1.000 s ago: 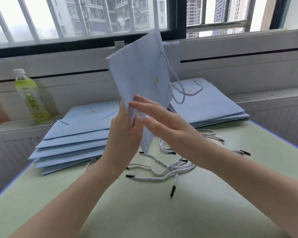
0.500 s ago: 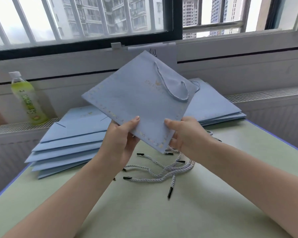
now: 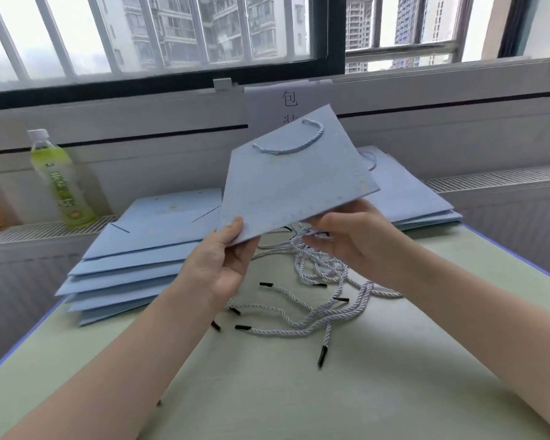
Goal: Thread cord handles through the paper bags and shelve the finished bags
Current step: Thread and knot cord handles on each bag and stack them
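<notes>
A flat light-blue paper bag [image 3: 294, 179] is held in the air above the table, with a white cord handle [image 3: 294, 144] looped along its far edge. My left hand [image 3: 223, 262] pinches its near left corner, thumb on top. My right hand [image 3: 353, 236] holds the near right edge from below, fingers curled under the paper. A tangle of loose white cords with black tips [image 3: 318, 290] lies on the table under the bag. A fanned stack of flat blue bags [image 3: 134, 258] sits at the left, another stack [image 3: 413, 198] at the right behind the held bag.
A green drink bottle [image 3: 59, 179] stands on the sill ledge at the left. The pale green table [image 3: 267, 392] has a blue edge on both sides. A paper sign [image 3: 286, 103] hangs on the wall below the window.
The bag has swung from upright to nearly flat, its handle edge turned away from me. Both hands have shifted to its near edge and spread apart.
</notes>
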A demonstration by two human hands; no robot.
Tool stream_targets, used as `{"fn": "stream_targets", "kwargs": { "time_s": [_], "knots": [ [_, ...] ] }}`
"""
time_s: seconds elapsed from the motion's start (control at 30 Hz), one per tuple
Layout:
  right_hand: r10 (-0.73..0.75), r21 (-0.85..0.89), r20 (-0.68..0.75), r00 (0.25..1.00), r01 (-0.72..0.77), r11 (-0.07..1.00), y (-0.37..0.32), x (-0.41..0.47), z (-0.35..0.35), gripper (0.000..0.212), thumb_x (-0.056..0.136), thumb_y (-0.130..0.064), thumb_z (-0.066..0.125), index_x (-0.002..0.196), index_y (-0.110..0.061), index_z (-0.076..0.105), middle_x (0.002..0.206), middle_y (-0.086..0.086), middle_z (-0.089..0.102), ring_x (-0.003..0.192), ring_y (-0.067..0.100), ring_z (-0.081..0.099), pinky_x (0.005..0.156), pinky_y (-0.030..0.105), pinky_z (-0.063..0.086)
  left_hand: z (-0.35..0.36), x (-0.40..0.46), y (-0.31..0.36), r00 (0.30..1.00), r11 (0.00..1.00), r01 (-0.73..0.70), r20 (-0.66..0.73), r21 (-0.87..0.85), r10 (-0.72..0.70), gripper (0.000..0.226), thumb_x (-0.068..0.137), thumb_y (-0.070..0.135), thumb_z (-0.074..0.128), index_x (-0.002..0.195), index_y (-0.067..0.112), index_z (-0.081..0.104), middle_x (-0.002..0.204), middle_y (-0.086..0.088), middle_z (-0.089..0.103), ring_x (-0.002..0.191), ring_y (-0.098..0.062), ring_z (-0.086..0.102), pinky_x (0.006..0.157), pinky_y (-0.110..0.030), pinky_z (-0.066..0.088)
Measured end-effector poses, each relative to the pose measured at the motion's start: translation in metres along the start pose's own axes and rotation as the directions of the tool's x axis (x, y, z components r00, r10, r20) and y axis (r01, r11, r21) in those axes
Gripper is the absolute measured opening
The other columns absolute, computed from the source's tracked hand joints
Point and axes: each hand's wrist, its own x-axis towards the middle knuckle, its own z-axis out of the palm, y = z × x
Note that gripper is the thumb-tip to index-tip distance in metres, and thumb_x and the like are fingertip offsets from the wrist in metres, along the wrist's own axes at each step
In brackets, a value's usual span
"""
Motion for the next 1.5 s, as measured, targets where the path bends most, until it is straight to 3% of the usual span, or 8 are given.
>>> {"fn": "stream_targets", "kwargs": {
  "time_s": [0.2, 0.3, 0.43, 0.83, 0.97, 1.1, 1.3, 1.5],
  "knots": [
    [0.11, -0.029, 0.029, 0.994, -0.109, 0.994, 0.022, -0.01, 0.014, 0.016, 0.094, -0.012, 0.053, 0.099, -0.002, 0.065, 0.092, 0.007, 0.072, 0.085, 0.017, 0.07, 0.06, 0.021, 0.052, 0.002, -0.011, -0.006, 0.985, 0.801, -0.135, 0.17, 0.583, 0.042, 0.019, 0.095, 0.025, 0.053, 0.096, 0.008, 0.061, 0.079, -0.005, 0.07, 0.063, -0.011, 0.066, 0.053, -0.018, 0.053],
    [0.084, 0.079, -0.16, 0.984, -0.072, 0.994, 0.016, -0.006, 0.016, 0.016, 0.095, -0.002, 0.049, 0.079, 0.0, 0.055, 0.073, 0.011, 0.066, 0.067, 0.015, 0.07, 0.048, 0.018, 0.049, -0.008, -0.006, -0.007, 0.868, 0.141, -0.428, 0.363, 0.893, 0.34, 0.038, 0.098, 0.037, 0.045, 0.096, 0.002, 0.062, 0.084, -0.01, 0.069, 0.076, -0.019, 0.067, 0.07, -0.034, 0.054],
    [-0.019, -0.008, -0.467, 0.884, 0.018, 1.0, 0.003, 0.006, -0.005, 0.017, 0.096, -0.002, 0.048, 0.079, -0.001, 0.049, 0.067, 0.01, 0.06, 0.05, 0.01, 0.064, 0.046, 0.017, 0.05, -0.02, 0.0, -0.005, 0.628, -0.592, -0.404, 0.682, 0.697, 0.374, 0.043, 0.096, 0.038, 0.033, 0.109, 0.01, 0.064, 0.102, -0.007, 0.066, 0.098, -0.029, 0.059, 0.081, -0.04, 0.044],
    [0.063, 0.064, -0.721, 0.691, -0.025, 0.998, 0.003, 0.024, -0.061, 0.024, 0.095, 0.004, 0.046, 0.072, -0.002, 0.043, 0.077, 0.007, 0.047, 0.063, 0.018, 0.06, 0.083, 0.029, 0.056, -0.033, 0.012, -0.002, 0.859, -0.71, -0.063, 0.4, 0.702, 0.319, 0.041, 0.096, 0.026, 0.039, 0.136, 0.017, 0.04, 0.13, -0.008, 0.046, 0.12, -0.029, 0.037, 0.096, -0.039, 0.032],
    [0.101, 0.159, -0.712, 0.695, 0.019, 0.987, 0.005, 0.026, -0.07, 0.025, 0.093, 0.01, 0.044, 0.07, -0.001, 0.042, 0.073, 0.009, 0.044, 0.066, 0.021, 0.06, 0.084, 0.03, 0.055, -0.034, 0.013, -0.004, 0.861, -0.709, -0.073, 0.403, 0.701, 0.31, 0.042, 0.097, 0.028, 0.039, 0.137, 0.016, 0.039, 0.13, -0.008, 0.044, 0.12, -0.028, 0.038, 0.098, -0.039, 0.032],
    [0.064, 0.13, -0.722, 0.689, 0.045, 0.991, 0.008, 0.027, -0.075, 0.028, 0.089, 0.014, 0.045, 0.117, 0.012, 0.047, 0.092, 0.029, 0.055, 0.088, 0.02, 0.066, 0.079, 0.022, 0.054, -0.035, 0.014, -0.005, 0.862, -0.709, -0.073, 0.402, 0.702, 0.309, 0.04, 0.096, 0.028, 0.039, 0.135, 0.016, 0.039, 0.13, -0.007, 0.043, 0.121, -0.028, 0.038, 0.099, -0.038, 0.031],
    [-0.029, -0.18, -0.615, 0.788, -0.104, 0.978, 0.011, 0.02, -0.038, 0.01, 0.095, 0.002, 0.039, 0.095, -0.002, 0.049, 0.084, 0.011, 0.054, 0.073, 0.02, 0.062, 0.072, 0.032, 0.057, -0.038, 0.018, 0.009, 0.797, -0.709, -0.061, 0.462, 0.702, 0.389, 0.039, 0.097, 0.029, 0.043, 0.133, 0.015, 0.043, 0.129, -0.007, 0.049, 0.121, -0.027, 0.04, 0.095, -0.039, 0.033],
    [-0.022, -0.989, -0.006, 1.0, -0.003, 0.146, 0.046, 0.004, -0.007, 0.033, 0.095, -0.034, 0.049, 0.123, -0.017, 0.047, 0.121, 0.001, 0.05, 0.114, 0.018, 0.047, 0.096, 0.033, 0.039, -0.055, 0.029, 0.02, 0.889, -0.716, 0.058, 0.29, 0.696, 0.354, 0.056, 0.094, 0.055, 0.036, 0.136, 0.018, 0.038, 0.139, -0.006, 0.043, 0.132, -0.024, 0.032, 0.105, -0.042, 0.025]
  ]
}}
